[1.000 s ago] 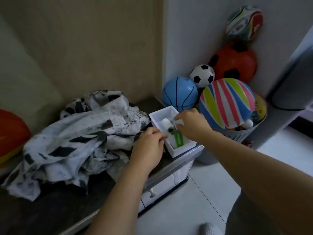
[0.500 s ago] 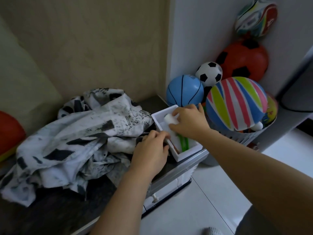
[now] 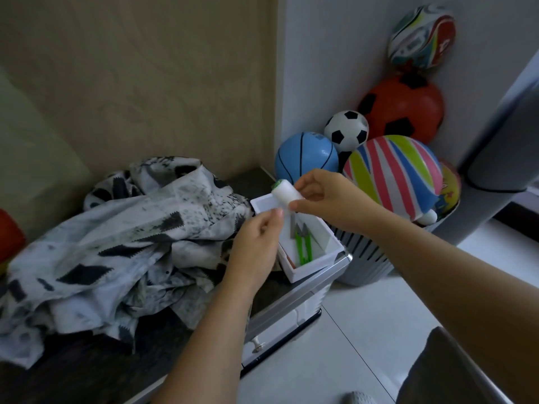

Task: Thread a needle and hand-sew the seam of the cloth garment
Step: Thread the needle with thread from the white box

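Starting far left: red ball (image 3: 8,237), cut off by frame edge, at left end of cabinet top (image 3: 73,380). Next, b&w patterned garment (image 3: 116,234), crumpled in a heap over left & middle of the dark top, from back edge nearly to front, right-hand folds up against white box (image 3: 309,271). Box at right front corner of top, open, long side running w/ right edge. Inside, on its floor: green thread snips (image 3: 303,246), blades toward back. Sth reddish in box's near-left corner, too dim to ID.

Up above box: L hand (image 3: 256,237), fingers curled, thumb & forefinger tips (image 3: 276,212) closed together just beside spool's lower end. Can't tell if thread is pinched betw. them, too fine to see. R hand (image 3: 329,199) just right of it, over box's back half, gripping white thread spool (image 3: 287,193) betw. thumb & fingers. Spool tilted, green-capped end up & to left.

Below top's front edge: drawer front w/ small knob (image 3: 256,345). Right of cabinet, on pale floor (image 3: 335,360): slatted grey basket (image 3: 364,258) of balls, i.e. blue basketball (image 3: 306,156), small b&w football (image 3: 347,131), striped ball (image 3: 390,173). Higher, against wall: red & black ball (image 3: 402,107), w/ printed ball (image 3: 421,36) topmost. Far right: grey cylinder (image 3: 501,147), partly out of frame.
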Demonstrator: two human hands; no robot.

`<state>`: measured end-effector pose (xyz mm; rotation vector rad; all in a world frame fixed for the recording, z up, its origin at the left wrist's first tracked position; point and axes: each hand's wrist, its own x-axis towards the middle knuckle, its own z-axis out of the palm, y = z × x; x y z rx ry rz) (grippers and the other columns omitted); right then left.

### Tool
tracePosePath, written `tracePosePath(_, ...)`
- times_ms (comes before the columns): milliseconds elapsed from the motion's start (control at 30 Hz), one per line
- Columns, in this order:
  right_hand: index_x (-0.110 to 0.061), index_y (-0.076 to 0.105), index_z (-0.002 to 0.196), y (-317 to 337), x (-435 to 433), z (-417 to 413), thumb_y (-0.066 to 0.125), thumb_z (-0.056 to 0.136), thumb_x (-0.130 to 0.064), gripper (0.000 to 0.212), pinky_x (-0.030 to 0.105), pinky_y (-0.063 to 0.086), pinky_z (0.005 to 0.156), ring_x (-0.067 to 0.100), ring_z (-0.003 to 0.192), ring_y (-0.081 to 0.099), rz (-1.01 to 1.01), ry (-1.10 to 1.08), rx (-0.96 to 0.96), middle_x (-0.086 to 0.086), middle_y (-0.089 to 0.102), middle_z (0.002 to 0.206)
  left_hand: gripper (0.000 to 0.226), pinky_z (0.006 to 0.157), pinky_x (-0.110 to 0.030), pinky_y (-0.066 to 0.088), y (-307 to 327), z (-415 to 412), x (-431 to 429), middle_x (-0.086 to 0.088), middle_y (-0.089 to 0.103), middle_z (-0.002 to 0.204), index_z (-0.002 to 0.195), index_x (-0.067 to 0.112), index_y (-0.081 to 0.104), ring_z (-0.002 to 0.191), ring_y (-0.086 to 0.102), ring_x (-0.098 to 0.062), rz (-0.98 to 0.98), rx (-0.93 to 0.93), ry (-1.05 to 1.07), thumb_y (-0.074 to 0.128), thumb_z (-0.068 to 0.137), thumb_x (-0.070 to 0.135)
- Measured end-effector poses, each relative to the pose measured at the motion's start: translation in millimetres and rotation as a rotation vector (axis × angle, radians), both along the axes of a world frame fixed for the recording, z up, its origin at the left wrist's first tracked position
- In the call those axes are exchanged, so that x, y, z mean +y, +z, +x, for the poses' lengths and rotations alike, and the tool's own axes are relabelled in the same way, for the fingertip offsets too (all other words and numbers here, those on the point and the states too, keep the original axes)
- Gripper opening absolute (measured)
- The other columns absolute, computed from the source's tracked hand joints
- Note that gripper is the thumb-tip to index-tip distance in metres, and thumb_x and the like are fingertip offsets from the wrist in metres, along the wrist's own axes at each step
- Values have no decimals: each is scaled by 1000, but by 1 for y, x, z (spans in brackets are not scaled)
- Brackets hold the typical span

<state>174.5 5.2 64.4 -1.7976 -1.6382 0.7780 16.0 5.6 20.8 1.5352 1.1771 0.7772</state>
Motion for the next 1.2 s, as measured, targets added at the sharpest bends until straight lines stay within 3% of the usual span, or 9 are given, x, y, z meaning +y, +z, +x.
tracePosePath(67,-24,54,105,2,1,-5,71,80,-31,31,16,52,75,1,87,62,1,48,6,-13,62,97,24,76,-21,45,6,1,2,11,66,94,91,29,64,88,60,-3,-70,-166,27,47,95,45)
tracePosePath(233,-28,58,107,9,7,-8,66,83,-38,27,10,48,76,-3,89,60,-6,197,-94,-18,61,99,22,82,-28,48,-2,0,11,5,72,101,107,21,65,96,67,-8,-190,-375,120,58,92,36)
tracePosePath(333,-23,65,110,9,12,3,56,86,-48,36,21,44,84,4,94,54,-49,200,-343,-11,58,105,24,82,-27,50,-5,0,14,6,71,103,112,21,62,96,67,-7,-173,-354,143,59,92,33)
tracePosePath(433,-25,68,102,4,11,8,55,89,-45,28,29,43,83,12,93,50,-154,247,-641,-3,54,104,16,86,-32,52,-9,3,15,5,70,99,106,24,62,95,67,-9,-223,-341,176,58,92,32)
tracePosePath(500,-21,65,107,-3,9,4,51,91,-43,30,40,40,94,22,108,45,-229,245,-881,4,49,115,11,88,-34,52,-11,4,15,5,70,96,100,26,61,95,66,-9,-253,-295,184,57,92,33)
tracePosePath(700,-17,48,132,-30,8,-13,51,93,-29,41,57,21,108,33,136,21,-400,271,-1207,14,19,150,24,63,-23,44,-16,3,16,0,67,100,111,16,59,79,62,-2,-257,-171,167,53,94,32)
tracePosePath(867,-24,46,135,-42,7,-14,54,92,-27,45,67,-2,108,39,141,-20,-473,250,-1215,13,-19,156,26,69,-30,45,-19,-1,17,1,66,88,108,15,60,83,63,-14,-245,-138,153,54,92,35)
tracePosePath(1033,-33,45,137,-44,6,-6,52,93,-21,46,66,-7,109,37,139,-26,-576,152,-967,6,-26,155,25,72,-32,48,-20,-3,18,0,65,92,106,15,60,88,63,-17,-250,-127,138,55,90,34)
tracePosePath(1200,-53,36,136,-45,2,-4,54,92,-19,58,64,-10,109,34,141,-23,-533,151,-799,0,-22,156,29,66,-28,44,-21,-3,18,-1,66,98,112,16,59,89,62,-15,-252,-130,144,54,92,36)
